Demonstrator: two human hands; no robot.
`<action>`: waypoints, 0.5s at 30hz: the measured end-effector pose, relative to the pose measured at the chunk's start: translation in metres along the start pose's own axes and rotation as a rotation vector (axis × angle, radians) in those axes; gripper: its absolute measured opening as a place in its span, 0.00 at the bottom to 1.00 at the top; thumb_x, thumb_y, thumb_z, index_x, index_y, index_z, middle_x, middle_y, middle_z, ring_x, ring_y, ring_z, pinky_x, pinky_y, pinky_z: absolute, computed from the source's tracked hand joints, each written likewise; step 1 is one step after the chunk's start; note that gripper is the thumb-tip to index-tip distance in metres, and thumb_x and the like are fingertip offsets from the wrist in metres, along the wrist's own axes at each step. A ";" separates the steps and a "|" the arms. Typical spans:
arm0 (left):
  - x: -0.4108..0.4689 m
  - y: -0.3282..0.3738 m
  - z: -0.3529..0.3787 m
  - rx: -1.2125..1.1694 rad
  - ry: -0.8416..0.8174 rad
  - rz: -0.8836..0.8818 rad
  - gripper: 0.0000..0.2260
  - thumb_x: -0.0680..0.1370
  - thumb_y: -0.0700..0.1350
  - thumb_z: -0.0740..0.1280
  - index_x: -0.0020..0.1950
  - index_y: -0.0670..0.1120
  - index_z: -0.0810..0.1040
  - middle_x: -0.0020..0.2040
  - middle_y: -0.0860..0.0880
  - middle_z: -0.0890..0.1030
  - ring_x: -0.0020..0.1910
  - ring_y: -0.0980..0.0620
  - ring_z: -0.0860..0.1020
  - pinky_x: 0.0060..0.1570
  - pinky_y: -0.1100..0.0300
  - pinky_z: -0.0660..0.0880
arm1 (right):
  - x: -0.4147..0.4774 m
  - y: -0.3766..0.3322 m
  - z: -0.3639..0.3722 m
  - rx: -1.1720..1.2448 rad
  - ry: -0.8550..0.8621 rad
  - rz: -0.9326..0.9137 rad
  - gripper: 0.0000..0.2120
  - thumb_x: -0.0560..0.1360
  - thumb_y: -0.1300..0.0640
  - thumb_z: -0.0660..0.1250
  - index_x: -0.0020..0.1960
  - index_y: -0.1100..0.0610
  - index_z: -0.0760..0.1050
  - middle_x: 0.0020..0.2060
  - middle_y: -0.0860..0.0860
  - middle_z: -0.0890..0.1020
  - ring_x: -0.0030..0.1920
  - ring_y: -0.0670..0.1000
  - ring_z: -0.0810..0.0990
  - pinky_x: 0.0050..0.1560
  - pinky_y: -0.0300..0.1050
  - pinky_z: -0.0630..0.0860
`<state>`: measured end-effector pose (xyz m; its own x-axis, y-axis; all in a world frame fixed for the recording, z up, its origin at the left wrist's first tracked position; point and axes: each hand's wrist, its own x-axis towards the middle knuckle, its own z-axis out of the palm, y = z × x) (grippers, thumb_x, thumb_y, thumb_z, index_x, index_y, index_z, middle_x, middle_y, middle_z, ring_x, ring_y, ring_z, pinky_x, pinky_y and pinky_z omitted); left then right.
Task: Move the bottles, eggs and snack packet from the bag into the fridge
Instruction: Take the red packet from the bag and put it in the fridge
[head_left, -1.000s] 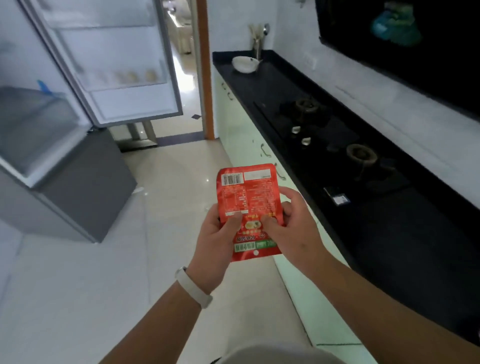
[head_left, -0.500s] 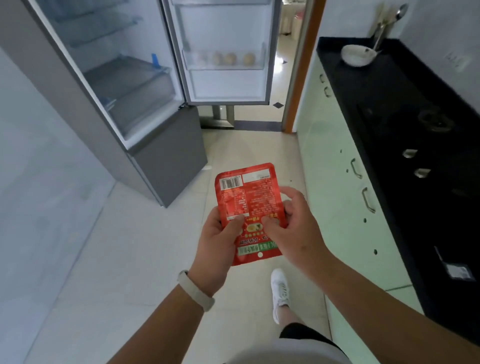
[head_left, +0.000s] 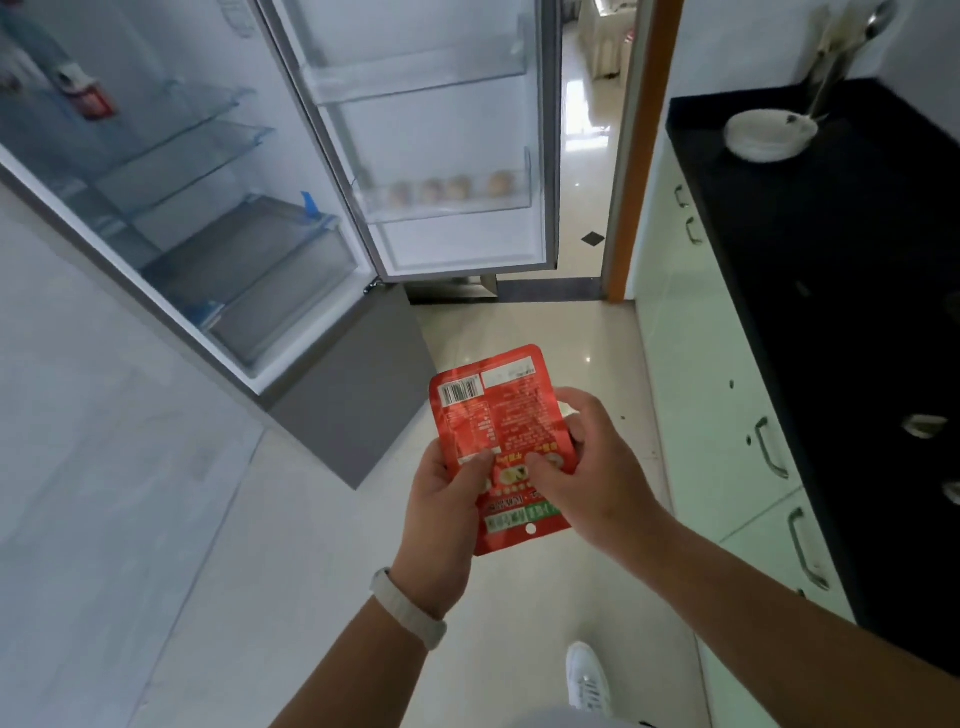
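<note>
Left hand (head_left: 447, 512) and right hand (head_left: 597, 478) pinch the upright snack packet (head_left: 498, 415).

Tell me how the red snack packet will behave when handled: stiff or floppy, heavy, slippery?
Probably light: the left hand and right hand hold the red snack packet by thumb pinches alone. Likely fairly stiff film: its free top stands unsupported. The glossy surface may be slippery.

Bright daylight from the doorway (head_left: 587, 156), glare on the glossy floor (head_left: 587, 338), cool glow inside the open fridge (head_left: 337, 405), dark countertop (head_left: 831, 260) underexposed, wide-angle bending at edges, slight motion blur
</note>
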<state>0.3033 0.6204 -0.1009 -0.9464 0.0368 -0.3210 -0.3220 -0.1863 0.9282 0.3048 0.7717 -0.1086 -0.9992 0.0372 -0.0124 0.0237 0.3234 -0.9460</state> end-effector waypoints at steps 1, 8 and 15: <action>0.009 0.005 0.006 -0.006 0.007 0.001 0.12 0.82 0.42 0.62 0.66 0.46 0.74 0.58 0.43 0.83 0.54 0.38 0.83 0.57 0.36 0.77 | 0.013 -0.001 -0.006 0.005 -0.009 -0.009 0.23 0.76 0.53 0.70 0.64 0.41 0.61 0.51 0.40 0.79 0.45 0.41 0.83 0.40 0.33 0.80; 0.054 0.027 0.019 -0.015 0.078 0.026 0.12 0.82 0.42 0.61 0.66 0.46 0.73 0.57 0.44 0.84 0.52 0.39 0.84 0.52 0.41 0.80 | 0.072 0.005 -0.013 0.026 -0.074 -0.049 0.25 0.76 0.50 0.69 0.67 0.44 0.62 0.54 0.42 0.79 0.48 0.44 0.83 0.43 0.37 0.82; 0.092 0.037 -0.006 -0.039 0.166 0.049 0.11 0.82 0.42 0.61 0.64 0.46 0.74 0.55 0.44 0.84 0.52 0.40 0.84 0.52 0.42 0.80 | 0.125 0.003 0.015 -0.003 -0.142 -0.065 0.24 0.76 0.52 0.70 0.67 0.45 0.63 0.50 0.39 0.79 0.45 0.38 0.83 0.37 0.31 0.78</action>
<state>0.2040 0.6111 -0.0970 -0.9428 -0.1352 -0.3047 -0.2709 -0.2218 0.9367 0.1799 0.7629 -0.1183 -0.9930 -0.1178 0.0028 -0.0411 0.3240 -0.9452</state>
